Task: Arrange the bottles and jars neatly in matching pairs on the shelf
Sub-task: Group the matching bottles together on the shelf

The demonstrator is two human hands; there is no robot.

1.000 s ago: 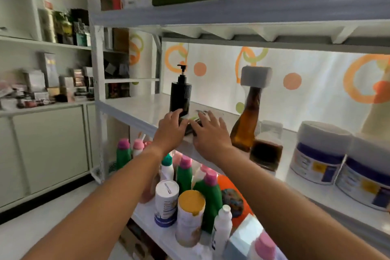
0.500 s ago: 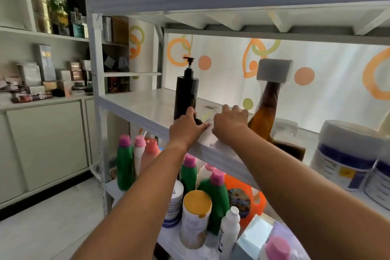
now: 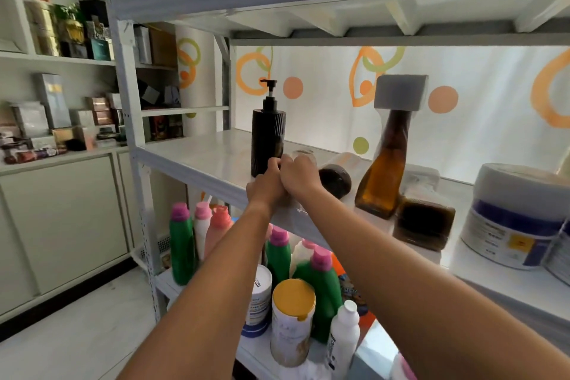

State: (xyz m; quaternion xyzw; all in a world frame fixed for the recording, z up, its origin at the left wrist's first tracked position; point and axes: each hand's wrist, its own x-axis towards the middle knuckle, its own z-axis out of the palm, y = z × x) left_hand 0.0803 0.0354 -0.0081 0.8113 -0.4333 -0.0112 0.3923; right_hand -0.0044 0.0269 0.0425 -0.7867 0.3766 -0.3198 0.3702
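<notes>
My left hand and my right hand are pressed together at the front edge of the white middle shelf. My right hand's fingers curl over a small clear jar, of which only the rim shows. My left hand's fingers are curled in front of the base of a black pump bottle; what they hold is hidden. A dark brown bottle lies on its side just right of my hands. Further right stand an amber bottle with a white cap, a dark square jar and a white tub.
The lower shelf holds green bottles with pink caps, a yellow-lidded can and a small white bottle. A shelf post stands at the left. Boxes fill the white wall unit beyond it.
Both hands have drawn closer together and moved beside the pump bottle's base. The dark bottle lying on its side now shows to their right.
</notes>
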